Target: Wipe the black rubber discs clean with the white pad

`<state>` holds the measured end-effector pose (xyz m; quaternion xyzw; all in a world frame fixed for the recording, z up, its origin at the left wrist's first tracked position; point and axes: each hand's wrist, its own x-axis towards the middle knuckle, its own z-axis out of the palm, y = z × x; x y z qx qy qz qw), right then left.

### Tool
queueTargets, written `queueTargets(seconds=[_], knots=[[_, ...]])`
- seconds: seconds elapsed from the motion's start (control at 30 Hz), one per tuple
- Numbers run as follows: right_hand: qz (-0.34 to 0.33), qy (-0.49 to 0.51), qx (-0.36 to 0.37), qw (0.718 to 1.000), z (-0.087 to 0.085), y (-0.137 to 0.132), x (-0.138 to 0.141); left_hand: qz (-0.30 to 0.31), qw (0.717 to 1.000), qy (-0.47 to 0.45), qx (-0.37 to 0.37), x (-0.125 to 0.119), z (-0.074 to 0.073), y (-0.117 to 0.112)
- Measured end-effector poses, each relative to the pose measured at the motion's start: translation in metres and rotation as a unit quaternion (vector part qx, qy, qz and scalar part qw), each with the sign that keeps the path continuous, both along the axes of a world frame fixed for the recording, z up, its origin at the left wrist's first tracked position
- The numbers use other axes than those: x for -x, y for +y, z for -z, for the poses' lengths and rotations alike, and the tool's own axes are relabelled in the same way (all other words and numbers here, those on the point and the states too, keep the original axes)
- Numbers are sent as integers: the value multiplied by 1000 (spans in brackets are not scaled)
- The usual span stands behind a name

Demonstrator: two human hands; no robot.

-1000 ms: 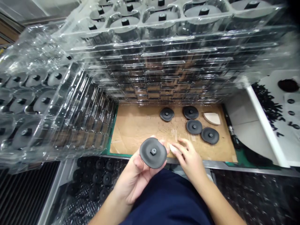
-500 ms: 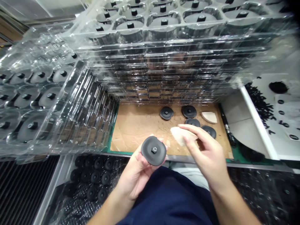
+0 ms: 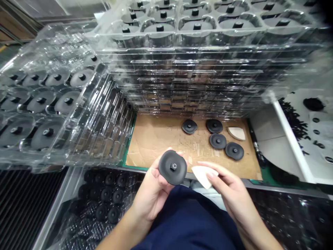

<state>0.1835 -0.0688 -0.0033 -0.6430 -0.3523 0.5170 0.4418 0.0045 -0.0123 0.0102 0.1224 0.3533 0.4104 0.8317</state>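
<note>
My left hand (image 3: 152, 194) grips a black rubber disc (image 3: 172, 167) from below, its fingers curled around the edge and a short stud with a metal centre facing up. My right hand (image 3: 231, 198) pinches a white wedge-shaped pad (image 3: 204, 176) between fingers and thumb, a little to the right of the disc and not touching it. Four similar black discs (image 3: 218, 141) lie on a brown cardboard sheet (image 3: 156, 139) beyond my hands, with a second white pad (image 3: 236, 133) beside them.
Stacked clear plastic trays (image 3: 182, 69) holding black discs rise behind the cardboard, and more (image 3: 52, 104) stand to the left. A bin of black parts (image 3: 104, 194) sits below left. Small black pieces lie on a white surface (image 3: 293, 118) at right.
My right hand has lifted the white pad off the cardboard and moved it down toward my body, near the disc. My left hand still holds the disc. The view has shifted slightly.
</note>
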Motion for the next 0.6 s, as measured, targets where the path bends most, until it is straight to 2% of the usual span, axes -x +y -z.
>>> queueTargets(seconds=[0.1,0.17,0.23,0.3,0.37,0.4,0.5,0.53,0.6], knots=[[16,-130,-109,985,-23,14,13,-9,1000,12,-9,-5,-3,-1],[-10,-203,-232,951,-40,24,26,-5,1000,20,-10,-5,-3,-2],[-76,-238,-318,915,-49,30,38,13,999,35,0,-2,0,-3],[-169,-227,-322,903,-53,33,43,25,998,52,10,3,3,-4],[-235,-209,-282,907,-53,36,44,24,998,62,13,4,5,-5],[-233,-217,-274,907,-53,37,44,31,998,60,12,2,5,-5],[-140,-291,-317,892,-55,40,43,74,996,40,8,-6,0,-5],[-129,-298,-333,885,-56,39,42,81,996,35,2,-8,-2,-4],[-174,-271,-348,880,-58,32,37,80,996,29,-7,-8,-8,-1]])
